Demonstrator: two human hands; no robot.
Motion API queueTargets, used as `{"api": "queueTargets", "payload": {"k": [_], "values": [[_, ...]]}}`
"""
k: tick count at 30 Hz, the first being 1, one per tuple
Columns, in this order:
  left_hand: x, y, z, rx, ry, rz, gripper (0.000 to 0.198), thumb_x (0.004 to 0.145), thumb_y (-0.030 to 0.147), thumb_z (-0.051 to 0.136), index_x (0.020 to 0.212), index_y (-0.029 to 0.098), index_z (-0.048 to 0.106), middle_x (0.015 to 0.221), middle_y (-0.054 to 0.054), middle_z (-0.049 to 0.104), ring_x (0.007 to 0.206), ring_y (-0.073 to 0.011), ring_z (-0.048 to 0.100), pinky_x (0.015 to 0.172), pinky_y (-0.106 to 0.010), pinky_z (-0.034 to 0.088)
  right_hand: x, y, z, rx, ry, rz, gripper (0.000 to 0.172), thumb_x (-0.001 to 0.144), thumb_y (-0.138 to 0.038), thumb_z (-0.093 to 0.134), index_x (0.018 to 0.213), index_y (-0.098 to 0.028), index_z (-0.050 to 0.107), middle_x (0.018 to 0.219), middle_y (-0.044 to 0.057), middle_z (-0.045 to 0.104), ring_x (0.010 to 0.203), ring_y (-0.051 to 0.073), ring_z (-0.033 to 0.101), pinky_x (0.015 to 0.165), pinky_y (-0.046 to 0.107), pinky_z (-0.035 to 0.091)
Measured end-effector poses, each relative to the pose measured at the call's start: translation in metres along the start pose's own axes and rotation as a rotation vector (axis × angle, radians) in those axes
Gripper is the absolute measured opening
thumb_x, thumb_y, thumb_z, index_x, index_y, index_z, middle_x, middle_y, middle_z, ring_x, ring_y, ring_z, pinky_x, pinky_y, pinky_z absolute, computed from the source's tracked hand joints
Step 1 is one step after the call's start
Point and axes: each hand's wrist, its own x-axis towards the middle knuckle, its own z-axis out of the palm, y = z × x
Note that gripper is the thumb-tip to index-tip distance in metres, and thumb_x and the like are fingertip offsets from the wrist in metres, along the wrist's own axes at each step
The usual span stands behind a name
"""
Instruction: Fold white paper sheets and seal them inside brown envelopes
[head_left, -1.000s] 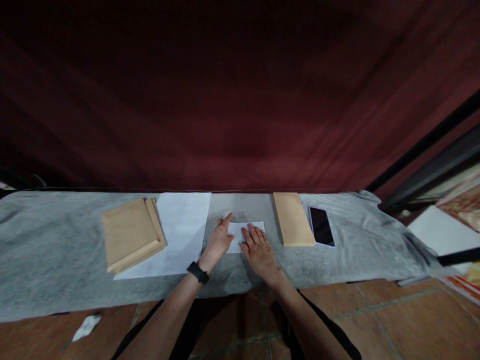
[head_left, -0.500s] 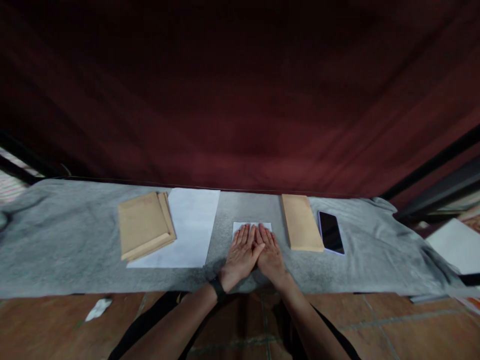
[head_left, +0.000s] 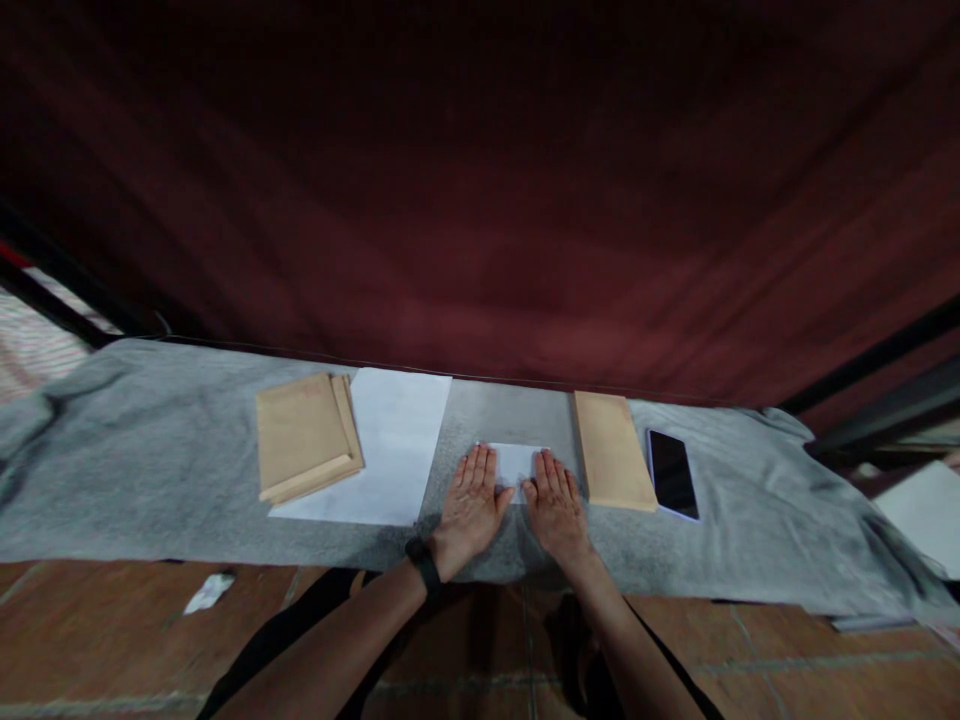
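A small white folded-looking sheet of paper (head_left: 517, 462) lies flat on the grey cloth in front of me. My left hand (head_left: 471, 503) rests flat over its left side, fingers stretched forward and thumb pointing inward. Over the right side lies my right hand (head_left: 556, 505), palm down with its fingers extended. Between the two hands the middle of the paper shows; its outer edges are partly hidden under the fingers. A dark band sits on my left wrist.
Left are several brown envelopes (head_left: 304, 430) overlapping a large white sheet (head_left: 401, 440). Right of my hands lie a stack of brown envelopes (head_left: 613, 450) and a phone (head_left: 673, 475). A grey cloth (head_left: 750, 520) covers the surface. Behind hangs a dark red curtain (head_left: 480, 250).
My hands, which were side by side and touching at the middle of the small paper, have slid apart toward its left and right sides. The view has tilted slightly.
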Motion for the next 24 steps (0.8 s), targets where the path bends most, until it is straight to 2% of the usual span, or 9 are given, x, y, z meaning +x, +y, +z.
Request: {"api": "queueTargets", "payload": {"k": [6,11,14,20,22,24], "values": [[0.003,0.002,-0.008,0.014,-0.038,-0.023,0.066,0.099,0.046,0.036,0.149,0.002,0.037,0.157,-0.02,0.036,0.15,-0.0294,0.025,0.123,-0.049,0.022,-0.001,0.001,0.0,0.006,0.021,0.002,0.054,0.105,-0.035,0.028,0.151,-0.008,0.038,0.154,0.016,0.041,0.141,0.028,0.041,0.115,0.046,0.031],[-0.01,0.012,-0.018,-0.071,-0.091,0.151,0.057,0.102,0.04,0.033,0.15,0.009,0.038,0.159,-0.015,0.034,0.15,-0.0248,0.025,0.123,-0.045,0.02,-0.001,0.004,-0.002,0.024,0.014,-0.008,0.053,0.105,-0.034,0.028,0.151,-0.009,0.039,0.154,0.016,0.042,0.141,0.028,0.04,0.115,0.046,0.031],[-0.023,0.019,-0.022,-0.117,-0.122,0.245,0.059,0.101,0.043,0.034,0.151,0.011,0.035,0.161,-0.014,0.031,0.151,-0.025,0.023,0.123,-0.045,0.02,0.0,0.005,-0.005,0.037,-0.028,-0.008,0.054,0.104,-0.033,0.029,0.152,-0.009,0.037,0.156,0.016,0.04,0.143,0.028,0.039,0.115,0.046,0.032],[-0.035,0.024,-0.031,-0.123,-0.129,0.304,0.064,0.101,0.051,0.033,0.151,0.01,0.036,0.16,-0.016,0.032,0.151,-0.028,0.022,0.123,-0.05,0.017,0.004,0.003,-0.013,0.054,-0.04,0.044,0.052,0.103,-0.029,0.03,0.15,-0.009,0.041,0.153,0.016,0.043,0.141,0.029,0.041,0.115,0.049,0.032],[-0.035,0.024,-0.034,-0.119,-0.139,0.311,0.066,0.101,0.051,0.033,0.151,0.008,0.035,0.159,-0.017,0.033,0.15,-0.0282,0.023,0.123,-0.05,0.017,0.007,0.0,-0.018,0.097,-0.059,0.012,0.053,0.104,-0.031,0.028,0.149,-0.006,0.042,0.153,0.017,0.043,0.143,0.028,0.039,0.116,0.048,0.031],[-0.035,0.023,-0.034,-0.125,-0.148,0.321,0.066,0.101,0.051,0.033,0.151,0.007,0.035,0.157,-0.019,0.036,0.15,-0.0277,0.025,0.122,-0.05,0.019,0.009,-0.004,-0.024,0.178,-0.112,-0.084,0.053,0.105,-0.033,0.025,0.149,-0.008,0.042,0.154,0.015,0.042,0.145,0.024,0.035,0.118,0.045,0.03]]}}
